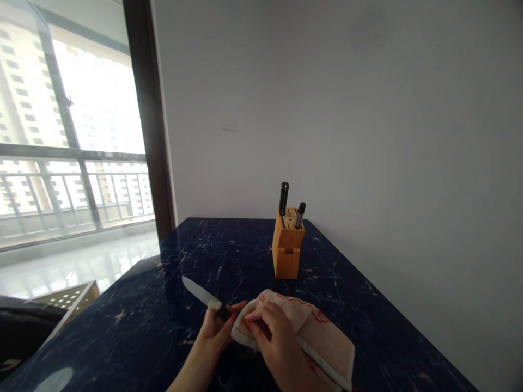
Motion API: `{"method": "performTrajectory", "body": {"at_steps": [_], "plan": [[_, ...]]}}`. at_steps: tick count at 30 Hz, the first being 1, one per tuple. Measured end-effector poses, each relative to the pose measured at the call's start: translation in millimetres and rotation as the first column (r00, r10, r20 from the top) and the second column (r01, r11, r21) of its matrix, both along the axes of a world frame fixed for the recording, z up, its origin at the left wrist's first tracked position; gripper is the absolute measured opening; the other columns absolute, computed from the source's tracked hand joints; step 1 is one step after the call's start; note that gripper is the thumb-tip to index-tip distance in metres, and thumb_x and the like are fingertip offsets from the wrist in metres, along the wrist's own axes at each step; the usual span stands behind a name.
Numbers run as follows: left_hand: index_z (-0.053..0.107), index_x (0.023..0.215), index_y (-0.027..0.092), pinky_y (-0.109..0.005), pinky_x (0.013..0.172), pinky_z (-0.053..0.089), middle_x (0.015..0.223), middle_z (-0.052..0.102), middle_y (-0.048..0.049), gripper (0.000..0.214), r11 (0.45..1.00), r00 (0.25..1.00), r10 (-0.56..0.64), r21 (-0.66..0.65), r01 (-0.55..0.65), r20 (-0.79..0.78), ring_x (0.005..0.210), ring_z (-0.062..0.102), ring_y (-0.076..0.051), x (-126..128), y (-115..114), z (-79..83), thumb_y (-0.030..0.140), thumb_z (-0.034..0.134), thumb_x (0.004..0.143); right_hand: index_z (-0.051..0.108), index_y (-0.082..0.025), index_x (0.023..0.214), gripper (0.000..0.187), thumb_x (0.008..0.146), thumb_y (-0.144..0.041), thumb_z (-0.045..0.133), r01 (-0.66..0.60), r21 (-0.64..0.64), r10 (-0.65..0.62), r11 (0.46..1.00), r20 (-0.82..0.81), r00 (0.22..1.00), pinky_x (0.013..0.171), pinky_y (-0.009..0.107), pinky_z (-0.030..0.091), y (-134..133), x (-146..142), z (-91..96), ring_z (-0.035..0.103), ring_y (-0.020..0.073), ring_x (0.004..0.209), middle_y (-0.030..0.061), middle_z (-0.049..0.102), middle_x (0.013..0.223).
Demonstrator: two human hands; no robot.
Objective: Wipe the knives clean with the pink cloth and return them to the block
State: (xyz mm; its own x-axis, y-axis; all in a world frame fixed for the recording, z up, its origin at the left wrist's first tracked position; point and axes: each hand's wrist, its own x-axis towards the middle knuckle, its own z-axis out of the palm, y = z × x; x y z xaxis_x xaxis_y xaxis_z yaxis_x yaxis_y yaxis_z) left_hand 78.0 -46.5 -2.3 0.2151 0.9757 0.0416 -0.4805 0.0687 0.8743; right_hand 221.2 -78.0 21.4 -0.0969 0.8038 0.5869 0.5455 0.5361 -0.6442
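A kitchen knife (pixel 200 292) points up and to the left above the dark table. My left hand (pixel 215 330) is closed around its black handle. Just to the right, my right hand (pixel 272 329) pinches the edge of a pink cloth (pixel 327 340) with a white border and red pattern. The cloth's left corner lies close by the knife handle; whether they touch I cannot tell. Beyond the hands stands a wooden knife block (pixel 287 253), upright, with two black-handled tools in its slots.
The dark blue marbled table (pixel 229 247) reaches back to a grey wall (pixel 368 136). At the left are a large window (pixel 93 120) and, low beside the table, a chair (pixel 69 302) with a woven-looking back and something black on it.
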Motion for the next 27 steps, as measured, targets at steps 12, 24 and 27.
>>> {"method": "performTrajectory", "body": {"at_steps": [12, 24, 27], "plan": [[0.061, 0.094, 0.016, -0.03, 0.072, 0.052, 0.088, 0.068, -0.0058, 0.039, 0.999, 0.996, 0.052, -0.012, -0.053, -0.078, 0.084, 0.064, -0.022, -4, -2, 9.7, 0.035, 0.075, 0.062, 0.053, -0.022, 0.093, 0.034, 0.065, -0.008, 0.067, 0.142, -0.051, -0.121, 0.989, 0.294, 0.948, 0.082, 0.045, 0.039, 0, -1, -3.4, 0.056, 0.0267, 0.091, 0.004, 0.063, 0.094], [0.063, 0.085, 0.018, -0.029, 0.065, 0.051, 0.079, 0.068, -0.0041, 0.044, 0.982, 0.92, 0.145, 0.165, -0.09, -0.364, 0.076, 0.064, -0.022, -10, 14, 2.5, 0.052, 0.07, 0.058, 0.058, -0.025, 0.095, 0.03, 0.067, -0.014, 0.065, 0.096, -0.207, -0.054, 0.974, 0.202, 0.978, 0.091, 0.039, 0.03, 13, 18, -6.0, 0.054, 0.0223, 0.097, -0.0013, 0.066, 0.091], [0.063, 0.081, 0.017, -0.026, 0.056, 0.048, 0.067, 0.067, -0.0021, 0.043, 0.974, 0.891, 0.169, 0.208, -0.086, -0.421, 0.062, 0.062, -0.018, -17, 19, 4.0, 0.055, 0.066, 0.062, 0.061, -0.023, 0.075, 0.013, 0.065, -0.02, 0.068, 0.032, -0.288, 0.001, 0.957, 0.114, 0.993, 0.083, 0.031, 0.034, 15, 27, 5.8, 0.056, 0.0189, 0.089, -0.004, 0.064, 0.081]]}}
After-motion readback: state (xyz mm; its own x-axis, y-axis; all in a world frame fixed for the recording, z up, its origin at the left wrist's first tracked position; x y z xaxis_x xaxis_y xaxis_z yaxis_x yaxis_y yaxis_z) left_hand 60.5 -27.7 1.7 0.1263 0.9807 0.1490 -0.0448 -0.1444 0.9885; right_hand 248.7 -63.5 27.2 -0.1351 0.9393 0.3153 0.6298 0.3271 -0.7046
